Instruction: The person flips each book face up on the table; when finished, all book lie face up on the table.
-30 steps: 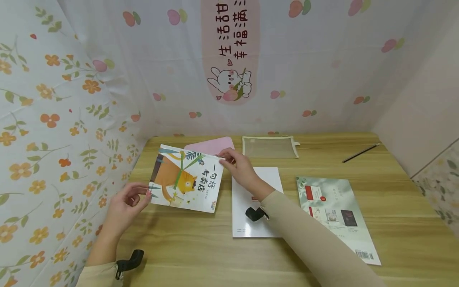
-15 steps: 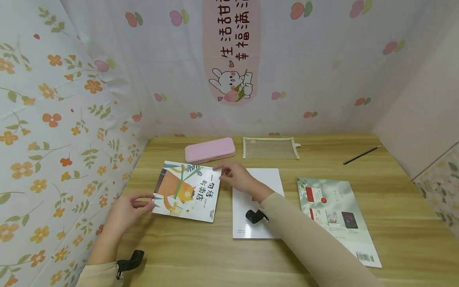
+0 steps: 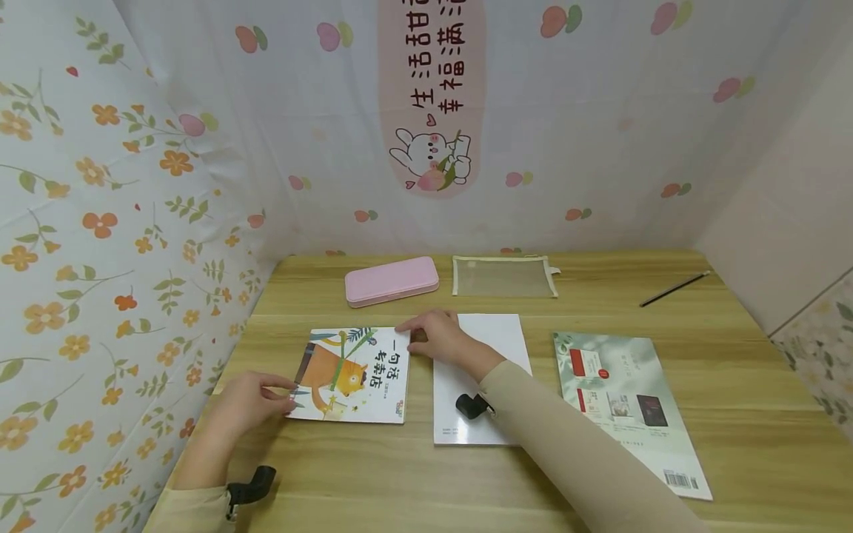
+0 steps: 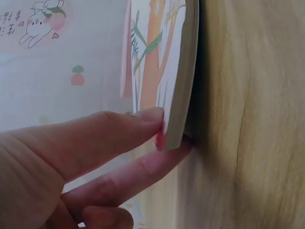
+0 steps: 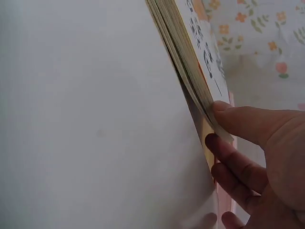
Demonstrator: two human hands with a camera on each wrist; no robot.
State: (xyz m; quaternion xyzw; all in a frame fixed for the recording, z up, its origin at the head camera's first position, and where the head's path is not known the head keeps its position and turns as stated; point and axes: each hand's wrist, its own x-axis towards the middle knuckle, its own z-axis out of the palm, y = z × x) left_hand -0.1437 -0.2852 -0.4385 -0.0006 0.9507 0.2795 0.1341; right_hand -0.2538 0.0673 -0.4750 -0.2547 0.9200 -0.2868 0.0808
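A picture book with an orange cat on its white cover is low over the wooden table, left of the middle. My left hand pinches its left edge; in the left wrist view the thumb lies on the cover and a finger is under the book. At the upper right corner my right hand holds the book, thumb on the cover. The right wrist view shows its page edges slightly spread there. Beneath the right wrist lies a white book, partly hidden by the forearm.
Behind the picture book lies a pink pencil case. A mesh zip pouch is right of it, along the back. A pale green booklet lies at the right, a dark pencil farther back. Patterned cloth hangs behind the table.
Both hands have lowered the picture book toward the table and nearer to me, and it has turned straighter. More of the pink pencil case shows.
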